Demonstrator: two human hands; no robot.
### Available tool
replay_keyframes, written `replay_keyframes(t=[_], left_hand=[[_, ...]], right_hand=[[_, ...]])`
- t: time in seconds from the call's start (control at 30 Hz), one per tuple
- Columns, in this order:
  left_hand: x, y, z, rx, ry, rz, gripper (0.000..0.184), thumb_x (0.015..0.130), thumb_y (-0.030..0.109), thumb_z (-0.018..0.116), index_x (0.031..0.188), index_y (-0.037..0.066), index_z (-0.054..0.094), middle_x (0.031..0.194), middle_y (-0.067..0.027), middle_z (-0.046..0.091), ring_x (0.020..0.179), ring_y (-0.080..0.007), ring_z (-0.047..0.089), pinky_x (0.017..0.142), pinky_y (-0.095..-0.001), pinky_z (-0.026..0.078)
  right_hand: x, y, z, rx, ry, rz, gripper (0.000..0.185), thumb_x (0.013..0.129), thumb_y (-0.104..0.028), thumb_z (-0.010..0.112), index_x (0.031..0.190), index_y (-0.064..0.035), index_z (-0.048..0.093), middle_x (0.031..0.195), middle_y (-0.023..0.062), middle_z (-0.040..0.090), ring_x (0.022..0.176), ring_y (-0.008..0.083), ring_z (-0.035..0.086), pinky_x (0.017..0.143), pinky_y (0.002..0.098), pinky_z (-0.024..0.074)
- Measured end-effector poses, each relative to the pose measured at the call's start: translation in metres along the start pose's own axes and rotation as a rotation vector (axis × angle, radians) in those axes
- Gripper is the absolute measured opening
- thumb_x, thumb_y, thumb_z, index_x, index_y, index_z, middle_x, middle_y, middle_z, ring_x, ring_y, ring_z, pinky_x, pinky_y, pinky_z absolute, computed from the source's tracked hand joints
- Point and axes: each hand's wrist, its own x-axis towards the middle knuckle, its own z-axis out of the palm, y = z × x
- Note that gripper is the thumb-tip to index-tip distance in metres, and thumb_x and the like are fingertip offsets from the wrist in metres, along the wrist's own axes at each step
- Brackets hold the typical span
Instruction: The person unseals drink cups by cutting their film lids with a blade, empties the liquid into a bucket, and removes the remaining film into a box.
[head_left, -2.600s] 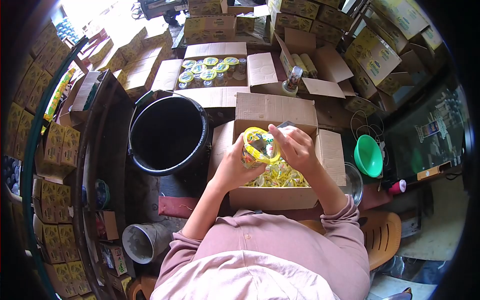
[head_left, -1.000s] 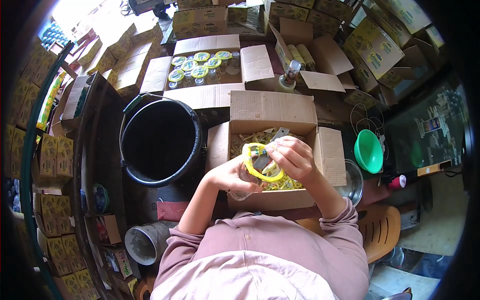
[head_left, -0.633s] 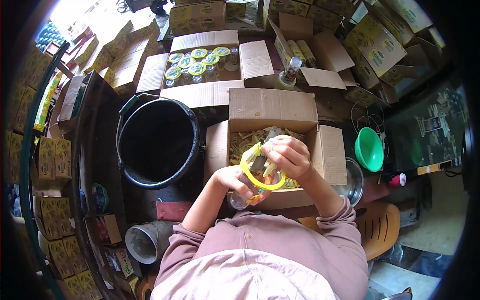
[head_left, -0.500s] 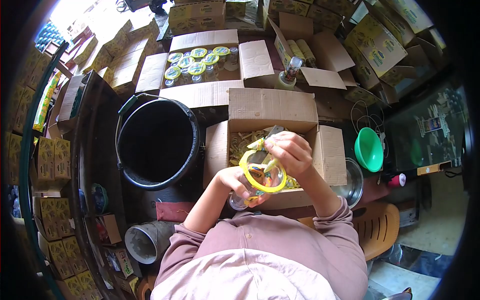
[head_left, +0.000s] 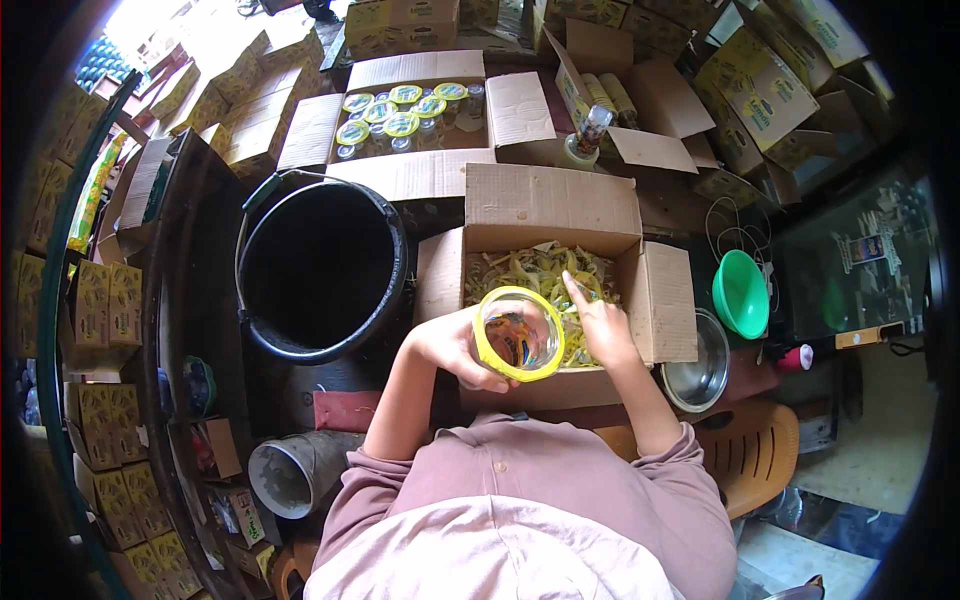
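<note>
head view: the left hand (head_left: 450, 345) curls its fingers around the jar (head_left: 522, 332), near the box (head_left: 550, 200). the right hand (head_left: 606, 328) is over scraps (head_left: 530, 268) in the box, one finger outstretched; whether the others pinch anything, i cannot tell.

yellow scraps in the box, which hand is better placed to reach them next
Probably the right hand: it is over the open box of yellow scraps, though whether it holds anything is unclear. The left hand is wrapped around the yellow-rimmed jar.
</note>
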Motion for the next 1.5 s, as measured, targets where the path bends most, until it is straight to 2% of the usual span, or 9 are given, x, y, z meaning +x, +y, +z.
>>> replay_keyframes(t=[0.07,0.23,0.33,0.5,0.73,0.77,1.03,1.3,1.5], left_hand=[[0.001,0.006,0.006,0.302,0.116,0.213,0.055,0.062,0.008,0.074,0.109,0.001,0.048,0.097,-0.0081,0.056,0.085,-0.0138,0.054,0.075,-0.0270,0.046],[0.000,0.012,0.015,0.578,0.431,0.208,0.060,0.050,0.011,0.080,0.104,0.002,0.055,0.101,-0.0075,0.057,0.090,-0.0153,0.055,0.081,-0.0285,0.046],[-0.005,0.011,0.016,0.698,0.614,0.211,0.058,0.049,0.012,0.081,0.101,0.002,0.057,0.097,-0.0068,0.060,0.087,-0.0159,0.057,0.082,-0.0283,0.046],[-0.011,0.018,0.024,0.772,0.712,0.304,0.057,0.054,0.010,0.080,0.105,0.000,0.055,0.101,-0.0115,0.057,0.090,-0.0210,0.058,0.081,-0.0293,0.046],[-0.017,0.012,0.025,0.739,0.769,0.380,0.060,0.053,0.013,0.080,0.106,0.000,0.054,0.100,-0.0110,0.059,0.088,-0.0191,0.059,0.081,-0.0299,0.047],[-0.018,0.011,0.025,0.736,0.767,0.388,0.062,0.052,0.013,0.080,0.107,-0.001,0.053,0.101,-0.0111,0.058,0.090,-0.0190,0.058,0.083,-0.0301,0.046],[-0.018,-0.012,0.021,0.497,0.839,0.468,0.075,0.060,0.007,0.070,0.125,0.000,0.034,0.121,-0.0135,0.042,0.112,-0.0231,0.044,0.097,-0.0330,0.035],[-0.014,-0.004,0.022,0.974,1.003,0.511,0.060,0.055,0.004,0.076,0.106,0.004,0.043,0.103,-0.0081,0.047,0.092,-0.0187,0.053,0.083,-0.0285,0.043],[-0.004,-0.013,0.029,0.634,1.012,0.583,0.077,0.061,0.015,0.076,0.119,0.004,0.027,0.110,-0.0120,0.046,0.095,-0.0187,0.052,0.081,-0.0311,0.043]], right_hand=[[-0.007,0.000,0.002,0.039,-0.050,0.018,0.091,0.059,0.012,0.053,0.140,-0.0155,0.021,0.075,0.0218,0.060,0.069,0.0355,0.060,0.066,0.0421,0.0494],[-0.016,0.012,0.000,0.409,0.154,-0.040,0.030,0.065,0.010,0.053,0.090,-0.0023,0.064,0.079,0.0163,0.062,0.072,0.0297,0.062,0.067,0.0355,0.0502],[-0.020,0.003,-0.012,0.696,0.263,-0.047,0.025,0.066,0.010,0.054,0.086,-0.0002,0.064,0.077,0.0157,0.061,0.068,0.0267,0.061,0.064,0.0319,0.0498],[-0.031,-0.007,-0.026,0.948,0.410,0.026,0.016,0.071,0.005,0.063,0.086,0.0002,0.065,0.076,0.0035,0.062,0.068,0.0085,0.060,0.058,0.0218,0.0479],[-0.029,-0.009,-0.010,1.116,0.487,0.133,0.031,0.070,0.005,0.063,0.100,-0.0033,0.063,0.073,0.0054,0.062,0.064,0.0103,0.060,0.058,0.0235,0.0473],[-0.030,-0.010,-0.009,0.835,0.520,0.107,0.035,0.070,0.005,0.064,0.104,-0.0046,0.061,0.072,0.0058,0.062,0.063,0.0103,0.060,0.058,0.0238,0.0471],[-0.034,-0.034,-0.019,1.091,0.733,0.034,0.016,0.072,0.005,0.064,0.087,-0.0014,0.064,0.078,0.0065,0.063,0.068,0.0109,0.061,0.058,0.0224,0.0481],[-0.031,-0.065,-0.058,1.233,0.833,-0.192,0.016,0.073,0.005,0.065,0.088,-0.0009,0.063,0.077,0.0060,0.060,0.070,0.0101,0.059,0.059,0.0214,0.0481],[-0.031,-0.088,-0.065,1.180,0.934,-0.245,0.022,0.070,0.004,0.068,0.091,-0.0016,0.061,0.073,0.0062,0.059,0.064,0.0105,0.057,0.057,0.0222,0.0460]])
